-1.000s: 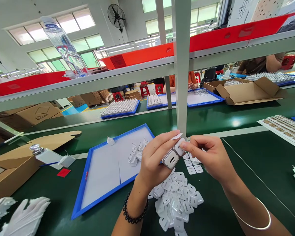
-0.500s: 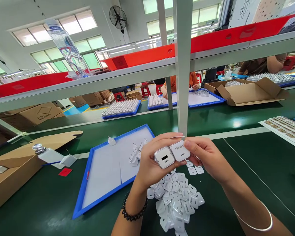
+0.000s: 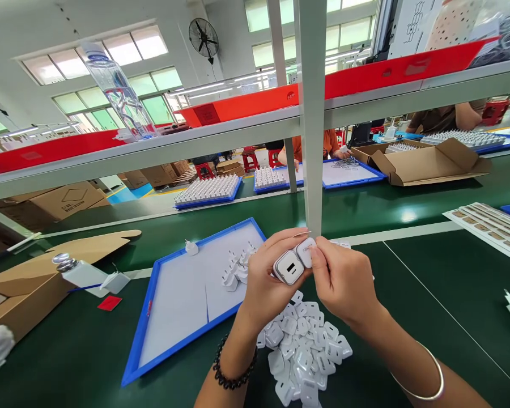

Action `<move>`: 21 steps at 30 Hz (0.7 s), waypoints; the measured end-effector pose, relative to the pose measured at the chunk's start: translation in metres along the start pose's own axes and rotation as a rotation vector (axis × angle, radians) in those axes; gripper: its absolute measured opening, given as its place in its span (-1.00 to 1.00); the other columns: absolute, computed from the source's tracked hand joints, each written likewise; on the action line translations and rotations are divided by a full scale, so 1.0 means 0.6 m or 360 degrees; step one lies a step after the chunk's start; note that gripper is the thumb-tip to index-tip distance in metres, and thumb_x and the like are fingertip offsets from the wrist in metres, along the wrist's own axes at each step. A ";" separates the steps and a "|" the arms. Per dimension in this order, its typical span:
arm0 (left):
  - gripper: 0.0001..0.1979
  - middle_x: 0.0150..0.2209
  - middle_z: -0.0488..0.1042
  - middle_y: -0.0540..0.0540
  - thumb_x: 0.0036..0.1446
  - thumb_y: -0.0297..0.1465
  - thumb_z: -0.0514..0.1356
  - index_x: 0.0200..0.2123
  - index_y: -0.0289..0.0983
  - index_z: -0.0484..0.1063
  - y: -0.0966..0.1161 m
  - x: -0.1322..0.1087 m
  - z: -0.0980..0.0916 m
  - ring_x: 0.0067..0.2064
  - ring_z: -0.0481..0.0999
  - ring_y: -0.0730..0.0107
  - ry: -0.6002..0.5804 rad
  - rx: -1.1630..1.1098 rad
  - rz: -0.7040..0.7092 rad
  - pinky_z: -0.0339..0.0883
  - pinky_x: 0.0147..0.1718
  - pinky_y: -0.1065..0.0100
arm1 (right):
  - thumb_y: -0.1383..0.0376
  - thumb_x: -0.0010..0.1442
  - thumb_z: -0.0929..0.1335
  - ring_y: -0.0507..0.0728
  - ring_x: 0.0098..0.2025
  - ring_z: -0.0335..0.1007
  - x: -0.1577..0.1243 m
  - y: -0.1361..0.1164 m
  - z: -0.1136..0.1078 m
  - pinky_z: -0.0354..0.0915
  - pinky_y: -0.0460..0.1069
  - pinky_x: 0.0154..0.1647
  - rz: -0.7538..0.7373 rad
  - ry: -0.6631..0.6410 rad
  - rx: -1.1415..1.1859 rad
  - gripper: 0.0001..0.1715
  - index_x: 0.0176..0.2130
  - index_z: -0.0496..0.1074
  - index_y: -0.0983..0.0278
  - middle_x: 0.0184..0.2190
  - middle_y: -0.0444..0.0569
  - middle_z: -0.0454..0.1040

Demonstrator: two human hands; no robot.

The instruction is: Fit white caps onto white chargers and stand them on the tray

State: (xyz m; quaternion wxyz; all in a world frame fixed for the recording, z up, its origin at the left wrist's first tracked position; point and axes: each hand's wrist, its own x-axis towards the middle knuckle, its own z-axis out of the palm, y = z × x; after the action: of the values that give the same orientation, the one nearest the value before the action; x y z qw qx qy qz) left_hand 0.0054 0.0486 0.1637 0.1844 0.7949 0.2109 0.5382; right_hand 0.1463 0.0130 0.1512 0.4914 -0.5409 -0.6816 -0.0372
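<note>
My left hand (image 3: 263, 283) is closed on a small white charger plug (image 3: 289, 265) held above the green bench, its port face toward me. My right hand (image 3: 344, 280) pinches the same plug's upper right side, thumb pressed on its printed face. Below both hands lies a heap of several white plugs (image 3: 301, 348). A blue-rimmed white tray (image 3: 182, 306) sits to the left with a few plugs (image 3: 237, 266) near its right edge.
A white shelf post (image 3: 313, 113) rises just behind my hands. A cardboard box (image 3: 38, 277) and a small bottle (image 3: 79, 273) lie at left. Label sheets (image 3: 488, 224) are at right. Across the bench, other people work at blue trays (image 3: 352, 170) of plugs.
The plug has turned in my hands, from showing its printed face to its port face. My right hand has closed further over its right side. White gloves at lower left left the view.
</note>
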 end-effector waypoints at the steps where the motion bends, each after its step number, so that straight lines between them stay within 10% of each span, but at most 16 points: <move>1: -0.61 0.00 0.56 -0.20 0.02 -0.41 0.41 -0.04 -0.23 0.52 -0.001 -0.001 0.002 0.02 0.56 0.20 0.0003 0.0021 0.0021 0.49 0.01 0.17 | 0.32 0.29 0.16 0.05 -0.64 0.05 -0.002 -0.002 0.002 -0.14 -0.01 -0.54 -0.0029 0.0022 -0.0090 -0.69 -0.50 0.10 0.20 -0.68 -0.13 0.21; 6: -0.66 0.00 0.55 -0.20 0.08 -0.45 0.35 -0.03 -0.23 0.50 -0.008 -0.002 0.005 0.02 0.56 0.19 0.0011 0.0042 0.0030 0.51 -0.01 0.15 | 0.25 0.29 0.18 0.07 -0.63 0.06 -0.004 -0.004 0.001 -0.11 -0.01 -0.55 -0.0006 0.0032 -0.0146 -0.69 -0.49 0.16 0.21 -0.68 -0.11 0.25; 14: -0.62 0.02 0.55 -0.21 0.08 -0.44 0.36 0.00 -0.21 0.47 -0.004 0.005 -0.013 0.01 0.57 0.22 -0.0140 0.0132 0.0248 0.50 -0.03 0.20 | 0.04 0.32 0.27 0.04 -0.52 0.12 0.021 0.022 -0.025 0.08 -0.05 -0.51 0.0417 -0.0249 0.1209 -0.56 -0.49 0.28 0.23 -0.58 -0.16 0.23; 21: -0.63 0.07 0.53 -0.28 0.14 -0.63 0.20 0.02 -0.29 0.42 -0.012 0.002 -0.013 0.01 0.55 0.17 -0.0233 0.0537 0.0634 0.50 -0.09 0.14 | 0.14 0.15 0.47 0.10 -0.29 0.35 0.034 0.035 -0.031 0.29 -0.02 -0.26 0.0568 -0.0455 0.1576 -0.76 -0.25 0.49 0.24 -0.36 -0.09 0.44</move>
State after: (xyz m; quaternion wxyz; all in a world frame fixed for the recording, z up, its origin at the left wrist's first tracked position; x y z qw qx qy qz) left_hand -0.0023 0.0557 0.1634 -0.0454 0.8770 0.1230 0.4622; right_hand 0.1754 0.0250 0.1651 0.5885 -0.3518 -0.5752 0.4462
